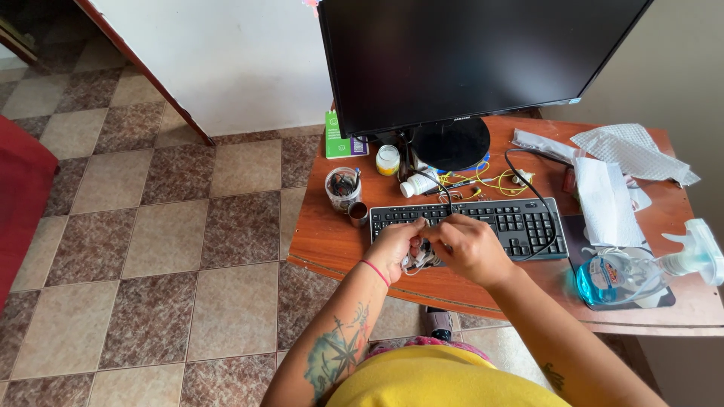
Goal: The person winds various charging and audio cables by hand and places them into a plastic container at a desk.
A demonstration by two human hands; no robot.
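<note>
Both hands, left hand (394, 245) and right hand (467, 247), grasping cable bundle (419, 260); wooden desk (332, 241); tiled floor (151, 226).

Both hands hide most of the tangled cable bundle (419, 260).

Soft, even daylight fills the frame — bright enough to show colour plainly, with no hard-edged shadows. The white wall (226, 60) at upper centre is the brightest area, close to washed out. The dark monitor screen (467, 53) carries only a faint, dull sheen and no distinct reflection. The wooden desk (332, 241) has a mild gloss along its near edge, and a soft shadow lies under the monitor's base. The floor tiles (151, 226) bend slightly toward the left edge — wide-angle distortion. Focus is sharp across the middle; the yellow garment (430, 380) at the bottom is softer.
</note>
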